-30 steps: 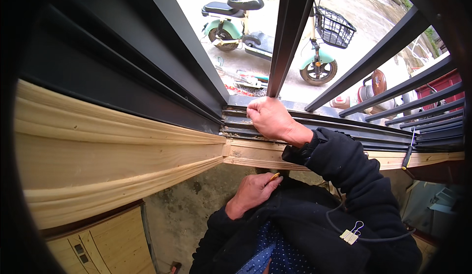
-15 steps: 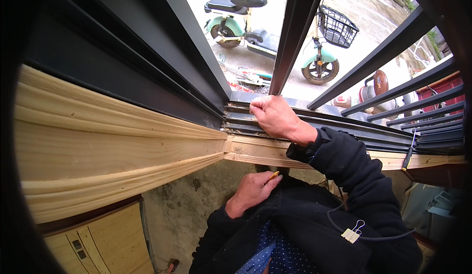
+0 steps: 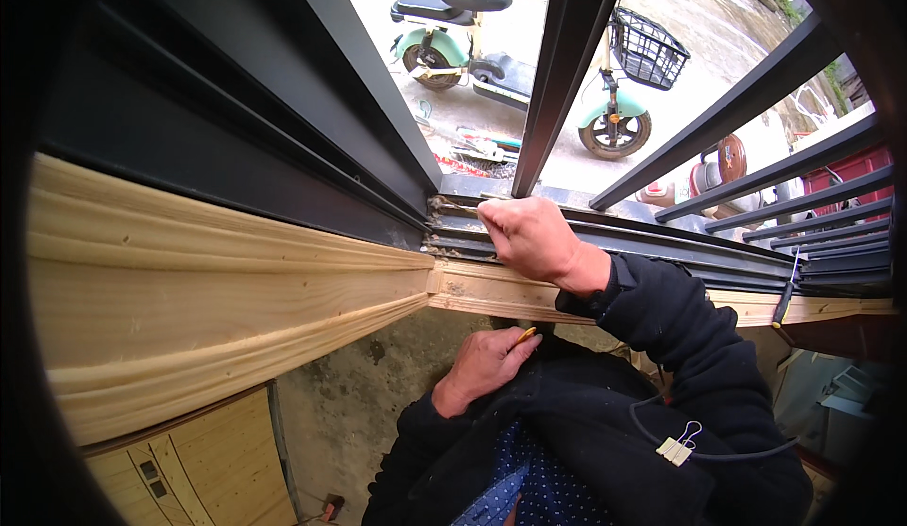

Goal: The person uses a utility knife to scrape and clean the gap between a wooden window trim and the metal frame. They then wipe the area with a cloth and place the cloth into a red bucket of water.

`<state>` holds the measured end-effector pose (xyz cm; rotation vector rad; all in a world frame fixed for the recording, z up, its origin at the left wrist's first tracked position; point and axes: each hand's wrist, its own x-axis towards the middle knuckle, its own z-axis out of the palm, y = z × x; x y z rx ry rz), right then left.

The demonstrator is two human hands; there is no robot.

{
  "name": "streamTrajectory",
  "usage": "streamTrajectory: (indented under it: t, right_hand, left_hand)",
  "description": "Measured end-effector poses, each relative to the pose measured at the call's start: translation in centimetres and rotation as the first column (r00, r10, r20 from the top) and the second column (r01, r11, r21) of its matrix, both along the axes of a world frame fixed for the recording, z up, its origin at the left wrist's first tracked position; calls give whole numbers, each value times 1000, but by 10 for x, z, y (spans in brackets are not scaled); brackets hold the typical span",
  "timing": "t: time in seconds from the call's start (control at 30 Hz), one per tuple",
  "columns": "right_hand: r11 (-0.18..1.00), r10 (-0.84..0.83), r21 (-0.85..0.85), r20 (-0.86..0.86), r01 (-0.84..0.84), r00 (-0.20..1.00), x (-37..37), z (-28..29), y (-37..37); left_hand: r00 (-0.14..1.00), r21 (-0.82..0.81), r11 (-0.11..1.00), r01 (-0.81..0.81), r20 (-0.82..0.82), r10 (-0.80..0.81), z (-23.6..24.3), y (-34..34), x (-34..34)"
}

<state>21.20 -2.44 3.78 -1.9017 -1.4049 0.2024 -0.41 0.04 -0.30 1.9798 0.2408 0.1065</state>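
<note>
My right hand point(image 3: 534, 238) rests on the dark metal window track point(image 3: 661, 247) near the corner, fingers curled down into the groove; nothing shows inside them. Just beneath runs a pale wooden moulding point(image 3: 236, 299) that meets a second wooden strip point(image 3: 491, 290) at the corner joint. My left hand point(image 3: 482, 365) sits lower, under that strip and against my dark jacket, closed around a small yellow pencil-like stick point(image 3: 525, 335) whose tip points up toward the wood.
A screwdriver with a yellow-and-black handle point(image 3: 784, 299) leans at the right of the sill. Dark window bars point(image 3: 567, 63) stand ahead, with a green scooter point(image 3: 491, 44) outside. A wooden cabinet point(image 3: 208, 469) and rough concrete wall point(image 3: 368, 403) lie below.
My right hand has shifted only slightly along the track near the corner. My left hand stays where it was with the yellow stick.
</note>
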Motion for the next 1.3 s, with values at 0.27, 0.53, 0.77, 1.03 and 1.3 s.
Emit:
streamTrajectory:
  t: [0.27, 0.53, 0.77, 1.03, 1.3]
  right_hand:
    - [999, 3, -48, 138, 4, 990, -7, 8, -23]
    - [982, 7, -185, 272, 45, 962, 2, 5, -26]
    - [978, 41, -206, 264, 15, 964, -4, -6, 3]
    - [994, 65, -93, 160, -50, 985, 0, -10, 5]
    - [998, 62, -6, 236, -62, 970, 1, 2, -17]
  left_hand:
    - [1000, 16, 1000, -8, -20, 8, -1, 0, 2]
    - [1000, 3, 1000, 4, -21, -4, 0, 1, 5]
    - [1000, 21, 1000, 9, -19, -8, -2, 3, 4]
    - [999, 15, 1000, 17, -47, -16, -2, 0, 4]
    - [1000, -4, 1000, -20, -10, 20, 1, 1, 1]
